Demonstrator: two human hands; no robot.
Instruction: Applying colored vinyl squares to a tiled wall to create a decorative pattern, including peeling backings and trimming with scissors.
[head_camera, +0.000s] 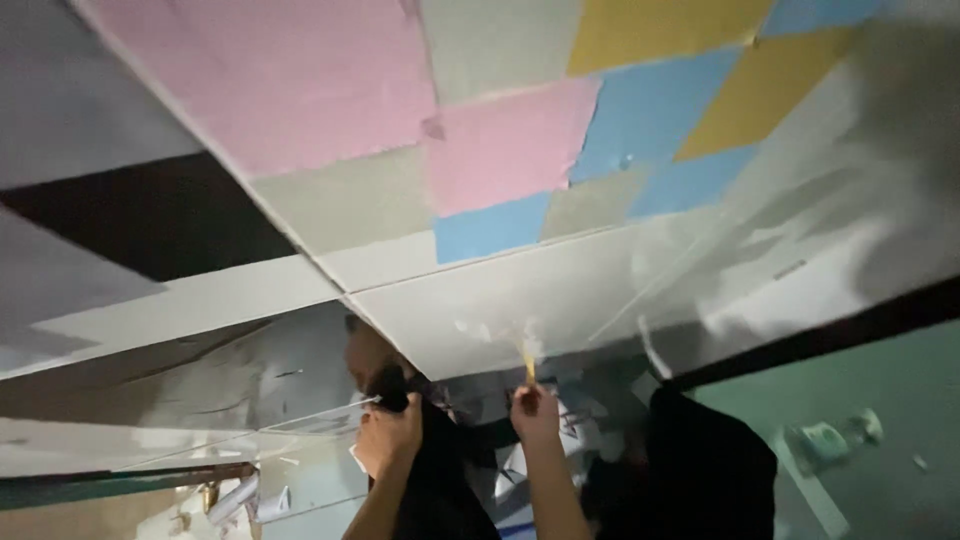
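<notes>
Two raised arms come up from the bottom edge of the view. The left hand (388, 435) is curled closed around a dark-handled tool (385, 392) with a thin pale blade or strip (315, 415) running out to the left; the blur keeps me from telling just what kind of tool it is. Just beside it, the right hand (536, 412) has its fingers pinched together on a small yellow stick (529, 368), held upright with its tip at the white panel above, where a pale smudge (528, 340) shows.

Between and behind the hands is a dark shape, possibly another person's head and dark clothing (700, 460), too blurred to be sure. Low at the left edge lie rolled white papers (235, 497), and low at the right a pale roll-like object (825, 440) rests on a green surface (900, 400).

Farther up, the white panel (480, 310) slopes overhead, bordered along its lower right edge by a dark band (850, 330). Beyond it, the far part of the panel carries rectangles of pink (290, 80), blue (650, 110), yellow (760, 90) and pale grey-green (340, 200). A black patch (150, 220) sits toward the left edge.
</notes>
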